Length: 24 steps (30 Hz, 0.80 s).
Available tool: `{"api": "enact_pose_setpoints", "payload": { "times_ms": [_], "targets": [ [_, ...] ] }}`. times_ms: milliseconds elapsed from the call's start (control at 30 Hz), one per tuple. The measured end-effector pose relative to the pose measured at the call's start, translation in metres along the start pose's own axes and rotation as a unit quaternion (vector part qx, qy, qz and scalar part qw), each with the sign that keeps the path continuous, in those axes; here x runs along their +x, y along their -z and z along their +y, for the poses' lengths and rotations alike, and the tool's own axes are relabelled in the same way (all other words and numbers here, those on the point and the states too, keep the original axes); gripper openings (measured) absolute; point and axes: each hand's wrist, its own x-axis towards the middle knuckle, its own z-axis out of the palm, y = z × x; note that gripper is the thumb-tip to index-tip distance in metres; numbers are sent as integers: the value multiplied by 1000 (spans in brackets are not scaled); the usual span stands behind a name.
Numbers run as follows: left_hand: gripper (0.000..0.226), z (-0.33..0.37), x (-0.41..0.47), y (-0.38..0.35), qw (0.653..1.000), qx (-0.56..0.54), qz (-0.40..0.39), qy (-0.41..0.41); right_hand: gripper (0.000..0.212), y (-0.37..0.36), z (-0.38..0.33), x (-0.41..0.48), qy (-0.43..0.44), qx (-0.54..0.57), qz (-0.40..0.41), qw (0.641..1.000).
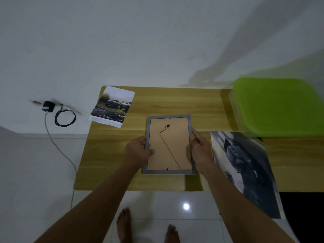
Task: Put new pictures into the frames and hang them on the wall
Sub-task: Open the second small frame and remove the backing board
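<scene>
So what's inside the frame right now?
The frame faces back-up, gripped by the left hand and right hand. Only its backing board and stand show; any picture inside is hidden behind the board.

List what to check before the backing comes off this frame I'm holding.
1. Grip: left hand and right hand each hold a side edge of the frame: ok.
2. Back faces up, backing board exposed: ok.
3. Retaining tabs turned clear: cannot tell, too small.
4. New picture at hand: car picture lies on the table, far left corner: ok.
5. Bare table surface to lay the frame down: ok, beyond the frame.
6. Front side undamaged: cannot tell, it faces away.
</scene>
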Motion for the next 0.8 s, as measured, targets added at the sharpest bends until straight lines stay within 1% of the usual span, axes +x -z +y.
{"api": "enact_pose_setpoints", "payload": {
  "times_ms": [67,167,267,300,400,467,533,567,633,700,733,800],
  "targets": [
    [51,-1,3,-1,1000,7,9,-7,45,-2,1,3,27,-74,-17,997],
    [53,-3,5,-6,1000,5,18,-19,46,-5,1,9,58,-201,-28,977],
    [50,-4,8,-14,999,13,24,-30,32,-8,0,6,92,-273,-29,957],
    [49,-5,10,-16,999,21,25,-29,31,-9,1,3,107,-291,-32,950],
    [48,-7,12,-18,998,46,30,-36,49,-11,3,-2,140,-355,-64,922],
    [56,-13,9,-14,993,86,36,-68,53,-9,7,-6,161,-379,-79,908],
    [80,-25,6,-7,976,182,3,-117,55,-3,13,-17,204,-407,-101,885],
    [96,-32,6,-4,963,237,-35,-125,56,-1,20,-24,228,-424,-124,868],
    [120,-43,7,-1,935,316,-117,-106,55,4,37,-36,268,-461,-168,829],
    [128,-49,8,-1,912,362,-166,-95,48,4,56,-42,301,-493,-183,796],
    [128,-50,9,-1,905,374,-177,-99,41,4,62,-43,310,-500,-183,788],
    [127,-50,11,-1,899,385,-184,-101,29,3,68,-43,318,-492,-178,791]
  ]
}}
